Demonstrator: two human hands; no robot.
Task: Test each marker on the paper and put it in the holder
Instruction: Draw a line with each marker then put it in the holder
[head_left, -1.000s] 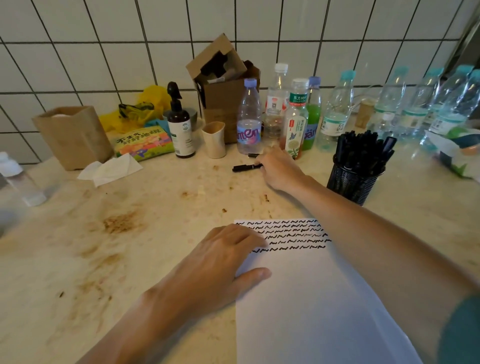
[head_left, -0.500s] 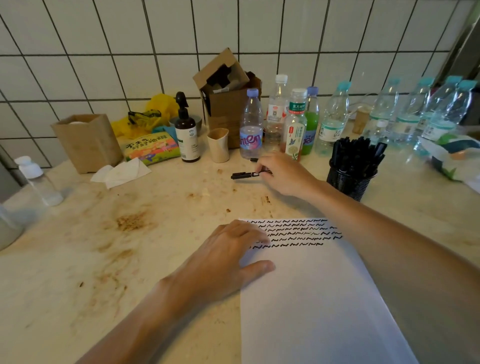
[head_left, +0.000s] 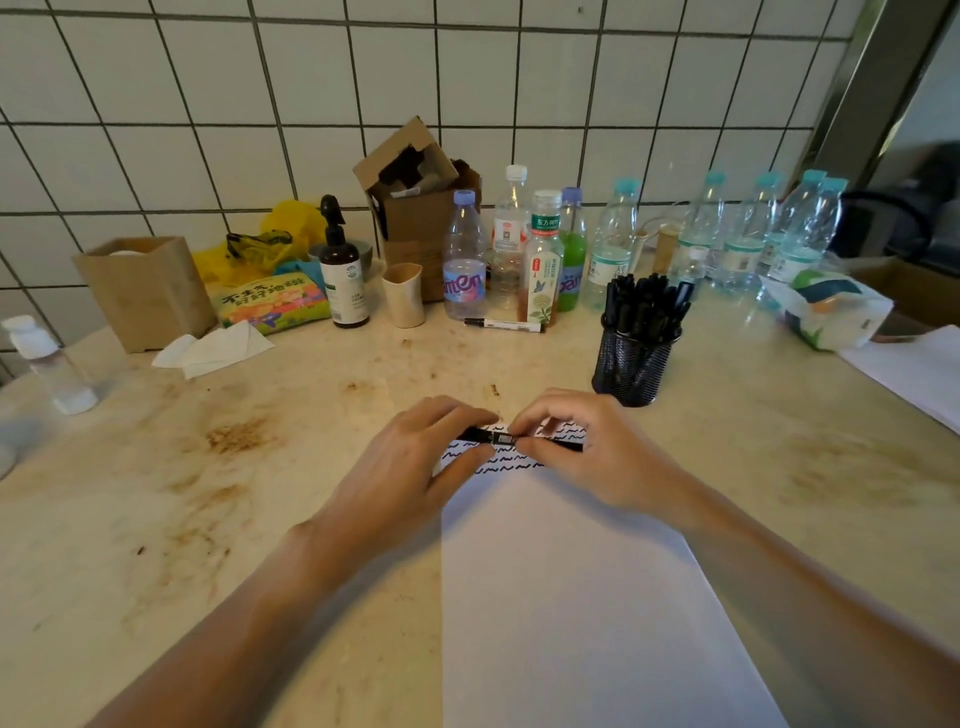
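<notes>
A black marker (head_left: 500, 437) lies level between both hands, just above the white paper (head_left: 566, 587). My left hand (head_left: 415, 462) pinches its left end with finger and thumb. My right hand (head_left: 576, 452) pinches the right part. Rows of black wavy test lines (head_left: 506, 464) cross the paper's top, partly hidden by my hands. The black mesh holder (head_left: 631, 366), packed with several black markers, stands to the right beyond my hands. Another marker, white-bodied with a black cap (head_left: 503, 325), lies on the counter in front of the bottles.
Several plastic bottles (head_left: 613, 244) line the tiled back wall, with a brown pump bottle (head_left: 342, 280), a small cup (head_left: 404, 294), a cardboard box (head_left: 421, 218) and a paper bag (head_left: 143, 291). Tissues (head_left: 215, 349) lie at left. The stained counter (head_left: 208, 467) spreads left of the paper.
My right hand picked the black marker off the counter and brought it back over the paper. My left hand lifted from the paper and took the marker's other end.
</notes>
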